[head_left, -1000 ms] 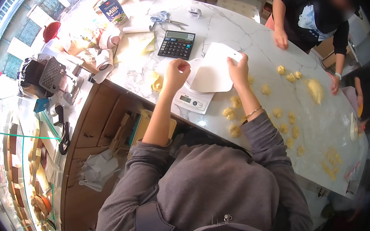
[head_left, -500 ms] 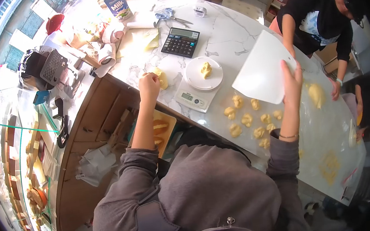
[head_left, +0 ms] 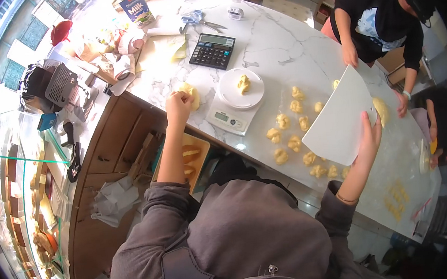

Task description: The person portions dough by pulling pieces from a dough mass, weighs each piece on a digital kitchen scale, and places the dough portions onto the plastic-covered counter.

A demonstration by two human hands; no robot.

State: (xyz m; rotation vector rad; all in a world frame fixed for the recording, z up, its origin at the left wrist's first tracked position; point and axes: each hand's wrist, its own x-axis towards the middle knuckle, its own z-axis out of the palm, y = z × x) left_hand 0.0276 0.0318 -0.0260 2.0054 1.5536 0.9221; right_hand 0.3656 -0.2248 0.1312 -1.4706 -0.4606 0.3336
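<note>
My left hand [head_left: 178, 107] is closed at the near edge of a yellow dough lump [head_left: 192, 94], its fingertips curled against the dough and partly hidden. In my right hand [head_left: 369, 139] is a broad white plastic dough scraper [head_left: 338, 120], gripped by its right edge and tilted above the table. Between the hands, a white digital scale [head_left: 228, 118] bears a round plate [head_left: 233, 98] with one dough piece [head_left: 243, 84] on it. Several small dough pieces [head_left: 294, 143] lie on the table to the right, some hidden behind the scraper.
A calculator [head_left: 212, 50], scissors [head_left: 200, 20] and a milk carton [head_left: 136, 9] stand or lie farther back on the marble table [head_left: 273, 43]. Across it, a co-worker [head_left: 373, 23] leans over, hands by a larger dough mass [head_left: 380, 111]. A glass display case [head_left: 18, 186] is at left.
The dough scraper has moved right and toward me, with its face turned, uncovering more dough pieces. My left hand stays by the dough lump. The whole view has shifted slightly.
</note>
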